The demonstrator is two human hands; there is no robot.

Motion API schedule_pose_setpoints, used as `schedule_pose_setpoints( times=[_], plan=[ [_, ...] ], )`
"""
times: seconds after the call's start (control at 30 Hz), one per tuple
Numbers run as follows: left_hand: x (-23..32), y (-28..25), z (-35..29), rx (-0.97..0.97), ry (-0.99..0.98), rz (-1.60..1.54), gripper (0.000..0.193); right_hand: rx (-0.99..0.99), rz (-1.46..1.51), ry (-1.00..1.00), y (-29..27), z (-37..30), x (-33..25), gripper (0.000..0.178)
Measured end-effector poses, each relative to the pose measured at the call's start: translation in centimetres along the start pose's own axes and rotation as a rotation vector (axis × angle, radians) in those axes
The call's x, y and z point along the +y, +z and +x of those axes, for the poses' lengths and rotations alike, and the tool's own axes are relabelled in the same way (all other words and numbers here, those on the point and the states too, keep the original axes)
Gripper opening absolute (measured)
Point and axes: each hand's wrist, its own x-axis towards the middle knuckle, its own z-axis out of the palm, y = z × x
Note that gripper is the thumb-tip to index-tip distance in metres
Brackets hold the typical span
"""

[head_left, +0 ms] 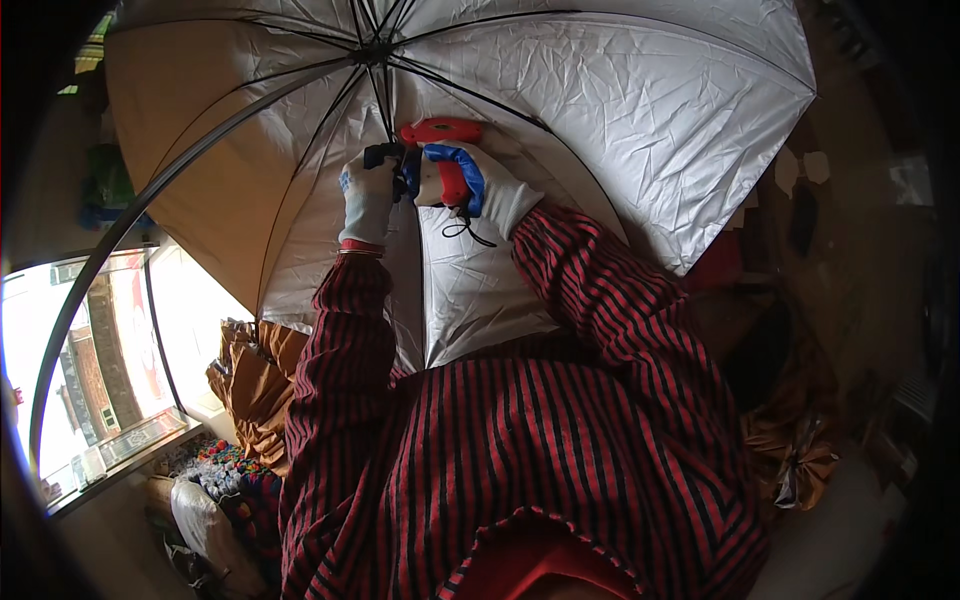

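Observation:
An open umbrella [640, 120] spreads in front of me, its silver-lined inside facing me and its black ribs meeting at a dark hub [372, 52]. My right hand [490, 190], in a white and blue work glove, is closed around a red-handled, plier-like hand tool [440, 130]. A thin black cord loop hangs below its grip. Beside the tool's head, my left hand [370, 190] is gloved alike, its fingers pinched at the lower end of the thin black ribs. The tool's jaws and the exact spot they touch are hidden by the gloves.
One long curved black rib [165, 180] bows out on the left, bare of cloth at its lower part. Crumpled brown material [255, 375] lies lower left, near a bright glass case [125, 455]. More brown folded material [800, 455] sits lower right.

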Motion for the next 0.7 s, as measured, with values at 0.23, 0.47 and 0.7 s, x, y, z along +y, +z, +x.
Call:
schedule_pose_setpoints(
  times=[0.23, 0.47, 0.7],
  plan=[
    [-0.9, -0.4, -0.1, 0.083, 0.258, 0.191, 0.017, 0.084, 0.081, 0.292, 6.8, -1.0, -4.8, 0.021],
    [-2.0, 0.3, -0.8, 0.143, 0.427, 0.529, 0.022, -0.061, -0.334, 0.001, 3.2, 0.2, -2.4, 0.028],
    [1.3, -9.7, 8.1, 0.288, 0.547, 0.789, 0.032, -0.017, 0.142, 0.174, 6.7, -0.7, -2.7, 0.033]
  ],
)
